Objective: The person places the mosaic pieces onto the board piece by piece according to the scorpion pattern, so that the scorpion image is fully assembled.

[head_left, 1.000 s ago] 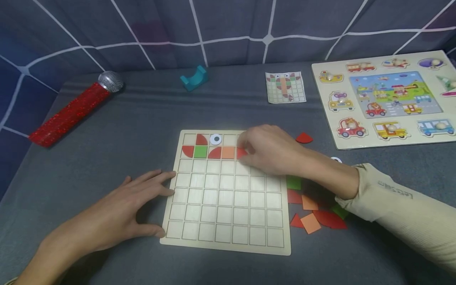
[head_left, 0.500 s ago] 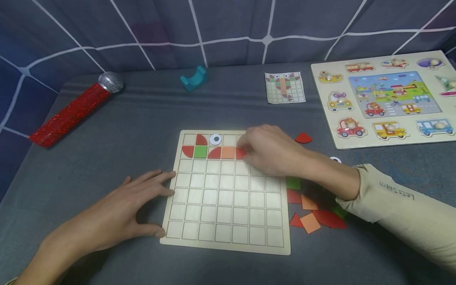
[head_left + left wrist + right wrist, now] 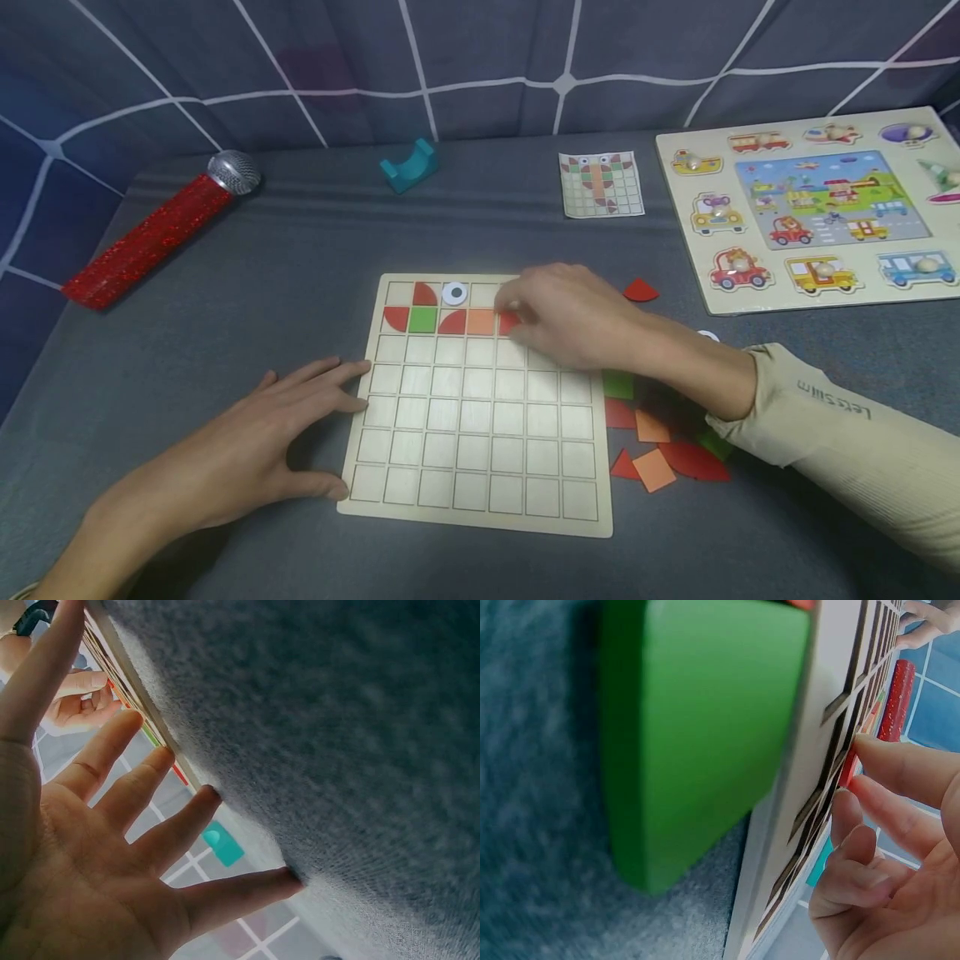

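Note:
A pale wooden grid board (image 3: 480,417) lies on the dark cloth. In its top two rows sit red quarter-circle tiles (image 3: 423,294), a green square (image 3: 422,320), an orange square (image 3: 481,322) and a white eye disc (image 3: 454,293). My right hand (image 3: 566,317) bends over the upper right cells and covers some. Between its thumb and fingertip it pinches a red quarter-circle piece (image 3: 848,766) at the second row, right of the orange square. Fingers spread, my left hand (image 3: 277,442) rests at the board's left edge, fingertips and thumb right at the rim.
Loose red, orange (image 3: 654,470) and green tiles (image 3: 618,384) lie right of the board, partly under the right forearm. Behind are a small pattern card (image 3: 602,185), a teal holder (image 3: 409,167), a red glitter microphone (image 3: 153,237) and a vehicle peg puzzle (image 3: 690,242).
The right hand's fingers shift slightly around the red piece in the second row. The left hand, the board and the other tiles stay in place.

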Available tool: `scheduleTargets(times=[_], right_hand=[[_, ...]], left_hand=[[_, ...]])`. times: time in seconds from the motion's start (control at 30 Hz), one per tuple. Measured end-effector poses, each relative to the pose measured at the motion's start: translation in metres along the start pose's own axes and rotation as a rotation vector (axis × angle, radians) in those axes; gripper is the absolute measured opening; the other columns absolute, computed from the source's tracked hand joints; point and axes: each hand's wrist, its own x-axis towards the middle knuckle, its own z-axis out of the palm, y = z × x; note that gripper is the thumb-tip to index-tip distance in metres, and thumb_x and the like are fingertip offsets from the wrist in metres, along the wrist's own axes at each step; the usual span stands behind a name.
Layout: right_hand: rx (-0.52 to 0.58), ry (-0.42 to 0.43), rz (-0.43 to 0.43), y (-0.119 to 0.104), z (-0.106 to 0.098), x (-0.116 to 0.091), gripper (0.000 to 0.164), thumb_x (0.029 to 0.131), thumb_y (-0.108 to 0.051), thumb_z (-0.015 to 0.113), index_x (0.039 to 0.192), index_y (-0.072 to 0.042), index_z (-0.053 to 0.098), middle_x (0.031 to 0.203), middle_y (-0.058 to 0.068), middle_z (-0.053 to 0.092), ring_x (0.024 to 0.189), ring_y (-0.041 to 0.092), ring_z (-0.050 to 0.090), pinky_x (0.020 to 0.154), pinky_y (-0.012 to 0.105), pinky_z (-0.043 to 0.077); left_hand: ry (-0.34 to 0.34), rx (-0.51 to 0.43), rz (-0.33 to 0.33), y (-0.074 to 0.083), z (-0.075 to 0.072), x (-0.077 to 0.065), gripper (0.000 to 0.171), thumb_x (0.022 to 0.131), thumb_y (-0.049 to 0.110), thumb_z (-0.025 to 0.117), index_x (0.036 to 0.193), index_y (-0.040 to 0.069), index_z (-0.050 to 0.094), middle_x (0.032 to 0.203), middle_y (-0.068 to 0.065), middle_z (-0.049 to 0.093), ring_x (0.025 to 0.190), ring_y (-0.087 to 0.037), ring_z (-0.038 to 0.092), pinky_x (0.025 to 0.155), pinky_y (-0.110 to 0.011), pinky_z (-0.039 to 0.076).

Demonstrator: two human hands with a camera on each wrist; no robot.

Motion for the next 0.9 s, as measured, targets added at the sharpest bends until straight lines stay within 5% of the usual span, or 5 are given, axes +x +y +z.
scheduleTargets(times=[0.63,0.9], right_hand=[[0.06,0.032,-0.011,0.001,-0.003,-0.005,0.026,0.085,-0.003,0.069,0.11,-0.009,0.072,0.089,0.0,0.067,0.083,0.019,0.059,0.078,0.037,0.048],[0.068,0.017,0.032,0.015,-0.012,-0.028,0.028,0.087,-0.007,0.067,0.114,-0.009,0.072,0.104,0.0,0.069,0.091,0.018,0.06,0.083,0.04,0.049]], left_hand=[[-0.009,0.0,-0.009,0.0,0.0,0.0,0.073,0.062,0.064,0.082,0.125,0.032,0.062,0.156,0.008,0.034,0.143,-0.032,0.028,0.095,-0.08,0.023],[-0.001,-0.001,-0.007,0.001,0.001,0.001,0.071,0.062,0.059,0.085,0.124,0.033,0.061,0.156,0.009,0.034,0.143,-0.031,0.027,0.096,-0.08,0.022]])
